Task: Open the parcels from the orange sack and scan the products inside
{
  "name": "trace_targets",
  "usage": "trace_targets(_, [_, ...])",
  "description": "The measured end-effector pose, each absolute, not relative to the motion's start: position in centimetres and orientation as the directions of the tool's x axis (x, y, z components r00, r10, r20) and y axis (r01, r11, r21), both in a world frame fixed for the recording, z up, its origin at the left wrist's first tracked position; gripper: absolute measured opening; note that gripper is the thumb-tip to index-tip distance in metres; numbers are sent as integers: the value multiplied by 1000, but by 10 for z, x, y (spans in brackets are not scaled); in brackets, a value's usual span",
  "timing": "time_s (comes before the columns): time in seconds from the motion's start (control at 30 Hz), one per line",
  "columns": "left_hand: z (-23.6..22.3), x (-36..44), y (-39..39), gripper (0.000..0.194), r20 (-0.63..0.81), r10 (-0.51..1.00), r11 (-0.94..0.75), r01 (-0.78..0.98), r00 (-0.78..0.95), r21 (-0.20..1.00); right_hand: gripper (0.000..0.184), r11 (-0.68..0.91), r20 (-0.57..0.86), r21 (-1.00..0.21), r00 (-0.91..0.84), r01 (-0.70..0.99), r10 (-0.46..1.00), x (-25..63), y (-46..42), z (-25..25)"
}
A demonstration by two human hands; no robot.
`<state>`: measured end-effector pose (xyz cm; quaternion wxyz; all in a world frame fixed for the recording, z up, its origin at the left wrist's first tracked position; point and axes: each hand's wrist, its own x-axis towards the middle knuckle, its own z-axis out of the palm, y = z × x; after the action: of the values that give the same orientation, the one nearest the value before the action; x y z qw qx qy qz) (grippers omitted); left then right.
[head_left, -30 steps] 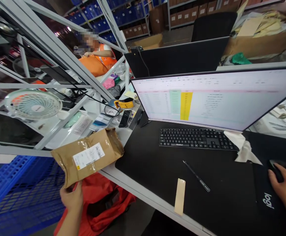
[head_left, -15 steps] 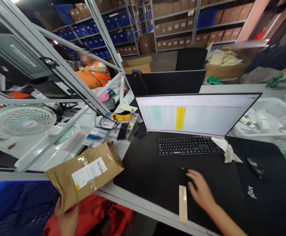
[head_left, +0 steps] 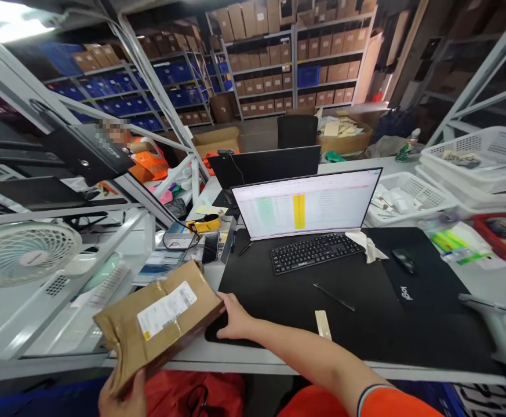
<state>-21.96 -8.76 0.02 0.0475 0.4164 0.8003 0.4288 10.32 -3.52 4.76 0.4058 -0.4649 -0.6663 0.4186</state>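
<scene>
My left hand grips the lower end of a brown paper parcel at the bottom left, just off the desk edge. The parcel is creased and taped, with a white barcode label on top. My right hand lies on the near left of the black desk mat, its fingertips against the parcel's right end. Those fingers are not closed around it. A black pen and a beige paper strip lie on the mat to the right of that hand.
A monitor, keyboard and mouse stand on the desk. A phone lies behind the parcel. A barcode scanner and white baskets sit right, a fan left. A co-worker in orange is beyond the metal frame.
My right hand has moved from the mouse leftward across the mat to the parcel's end. The view has tilted up and widened. The parcel stays in my left hand.
</scene>
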Motion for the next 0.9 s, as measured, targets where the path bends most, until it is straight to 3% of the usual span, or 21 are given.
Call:
trace_targets(0.13, [48,-205,-89,48,348,660,309,662,-666,683,40,229,172,-931,-213,285,962,112,-41,64])
trace_targets(0.27, [81,-169,-95,55,178,678,405,564,-713,719,48,234,195,-917,-151,322,969,151,-65,73])
trace_targets(0.4, [83,-111,-93,49,162,808,169,486,-567,857,52,235,268,-860,8,454,963,206,-120,65])
trace_targets(0.53, [60,-71,-83,48,248,879,-69,405,-408,912,51,371,445,-740,-6,561,896,254,-165,45])
trace_targets(0.63, [36,-56,-77,49,273,921,-173,337,-277,926,48,406,475,-694,-45,594,879,278,-180,24])
trace_targets(0.7, [20,-48,-75,47,260,954,-190,370,-149,909,41,387,383,-720,-134,576,914,289,-187,8])
trace_targets(0.8, [-7,-45,-82,45,195,974,-122,455,-119,882,35,293,87,-790,-375,538,923,315,-201,-15])
trace_targets(0.87, [-27,-50,-94,52,153,952,-24,434,-265,901,36,183,-58,-756,-344,628,937,348,-214,-29])
trace_targets(0.9, [-37,-53,-102,58,116,933,27,389,-340,921,39,110,-71,-697,-220,708,973,373,-221,-36])
